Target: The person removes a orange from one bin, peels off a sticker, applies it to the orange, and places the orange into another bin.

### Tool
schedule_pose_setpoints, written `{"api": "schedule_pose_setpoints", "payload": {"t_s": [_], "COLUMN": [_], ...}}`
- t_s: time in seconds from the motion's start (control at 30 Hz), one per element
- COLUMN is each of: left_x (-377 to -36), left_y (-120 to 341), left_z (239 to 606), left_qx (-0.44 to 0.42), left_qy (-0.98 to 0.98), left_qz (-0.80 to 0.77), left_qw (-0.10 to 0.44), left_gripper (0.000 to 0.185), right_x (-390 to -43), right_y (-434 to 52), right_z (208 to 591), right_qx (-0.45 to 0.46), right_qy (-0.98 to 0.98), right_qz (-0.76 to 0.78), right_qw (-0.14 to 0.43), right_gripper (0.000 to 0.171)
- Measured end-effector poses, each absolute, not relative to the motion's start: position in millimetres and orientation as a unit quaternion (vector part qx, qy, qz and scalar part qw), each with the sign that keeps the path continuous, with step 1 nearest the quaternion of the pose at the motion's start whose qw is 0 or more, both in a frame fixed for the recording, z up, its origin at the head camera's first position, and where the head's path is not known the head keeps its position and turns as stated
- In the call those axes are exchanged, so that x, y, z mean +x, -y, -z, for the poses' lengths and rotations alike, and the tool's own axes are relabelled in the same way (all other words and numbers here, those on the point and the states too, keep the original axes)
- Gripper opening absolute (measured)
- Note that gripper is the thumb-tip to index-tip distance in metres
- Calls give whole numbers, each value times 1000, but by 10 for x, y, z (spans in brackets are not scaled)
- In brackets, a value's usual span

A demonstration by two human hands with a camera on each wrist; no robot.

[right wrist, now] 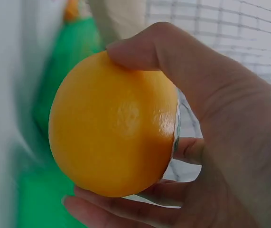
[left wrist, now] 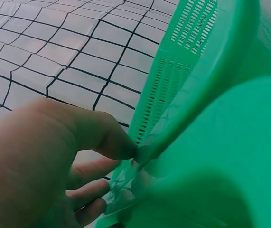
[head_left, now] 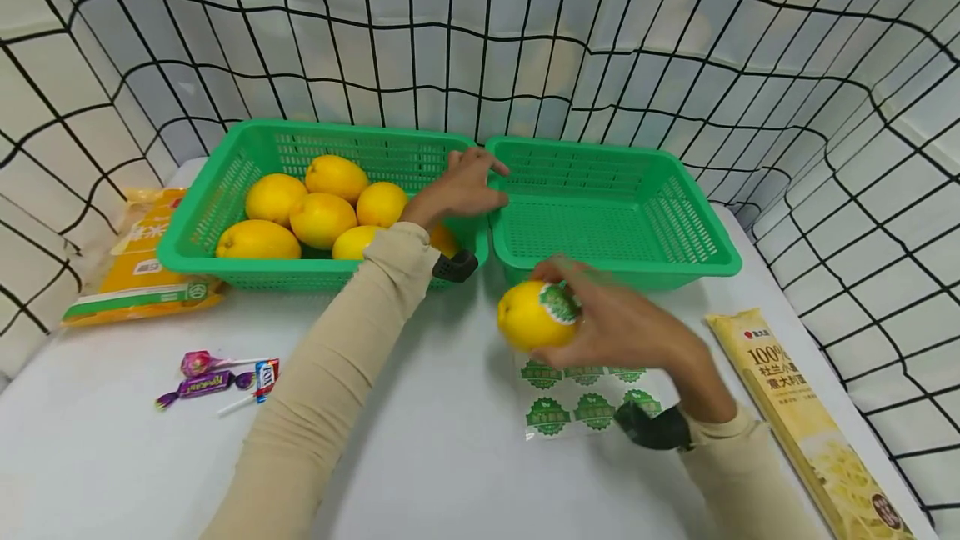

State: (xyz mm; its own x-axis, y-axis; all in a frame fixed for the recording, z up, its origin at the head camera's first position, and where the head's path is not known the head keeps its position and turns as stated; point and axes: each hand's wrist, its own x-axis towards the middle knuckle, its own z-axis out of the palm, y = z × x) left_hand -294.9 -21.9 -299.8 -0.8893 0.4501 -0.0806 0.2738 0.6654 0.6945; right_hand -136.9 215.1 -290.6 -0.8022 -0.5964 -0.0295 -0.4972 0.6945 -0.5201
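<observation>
Right hand point(head_left: 622, 323) grasps a stickered orange point(head_left: 534, 315) just in front of the empty right basket point(head_left: 705, 248). Left hand point(head_left: 461, 186) pinches the rim where it meets the full left basket point(head_left: 195, 223). Labelling looks done; next, I'd judge, a lift over the near wall. Sticker sheet point(head_left: 581, 398) lies below.
</observation>
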Motion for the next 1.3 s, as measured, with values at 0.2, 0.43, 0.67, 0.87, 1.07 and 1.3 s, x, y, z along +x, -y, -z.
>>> {"api": "schedule_pose_setpoints", "payload": {"t_s": [0.2,0.43,0.67,0.87,1.07,1.3], "left_x": [-2940,-2937,-2918,-2898,-2887,-2873], "left_y": [289,342,279,240,221,225], "left_z": [2925,2937,2954,2970,3013,3027], "left_qx": [206,201,215,213,222,224], "left_qy": [-913,-914,-909,-908,-906,-904], "left_qz": [-327,-327,-331,-335,-333,-340], "left_qw": [129,135,133,132,137,130], "left_gripper": [55,56,56,55,55,55], "right_x": [-2051,-2968,-3422,-3527,-3545,-3549], "right_y": [-2376,-2052,-1897,-1837,-1833,-1803], "right_z": [2374,2427,2681,2833,2966,2959], "right_qx": [-270,-245,-208,-184,-184,-187], "right_qy": [-940,-959,-961,-961,-958,-964], "right_qz": [202,57,3,32,53,-3], "right_qw": [53,127,182,206,216,188], "right_gripper": [74,78,77,76,76,77]}}
